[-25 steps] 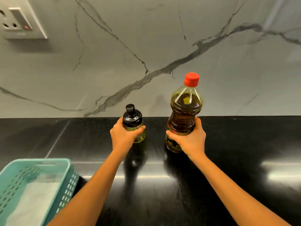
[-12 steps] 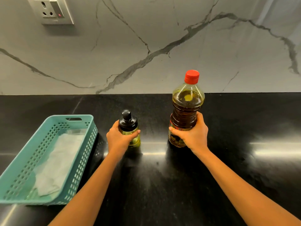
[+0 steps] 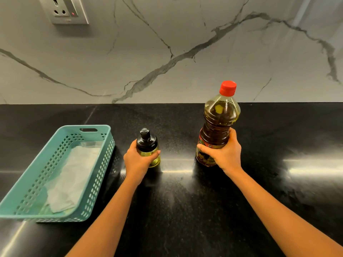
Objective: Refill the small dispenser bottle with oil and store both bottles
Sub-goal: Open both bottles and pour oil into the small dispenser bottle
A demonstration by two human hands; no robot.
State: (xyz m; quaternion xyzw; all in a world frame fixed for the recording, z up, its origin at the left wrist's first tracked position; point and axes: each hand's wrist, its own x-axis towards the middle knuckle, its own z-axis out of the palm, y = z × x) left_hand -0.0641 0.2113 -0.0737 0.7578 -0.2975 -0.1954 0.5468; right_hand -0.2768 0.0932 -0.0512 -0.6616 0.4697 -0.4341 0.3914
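Note:
A small glass dispenser bottle (image 3: 147,143) with a black pump cap stands upright on the black counter (image 3: 176,201), holding some yellow oil. My left hand (image 3: 136,162) grips its body from the left. To its right stands a large plastic oil bottle (image 3: 219,119) with a red cap, mostly full of dark oil. My right hand (image 3: 225,154) grips its lower half over the label. Both caps are on.
A teal perforated basket (image 3: 92,182) lined with a white cloth (image 3: 74,177) sits at the left of the counter. A marble backsplash rises behind, with a wall socket (image 3: 65,10) at the upper left.
The view has tilted down and shifted, so more of the basket and counter shows. Both hands keep their grips; the bottles seem to have come slightly toward me.

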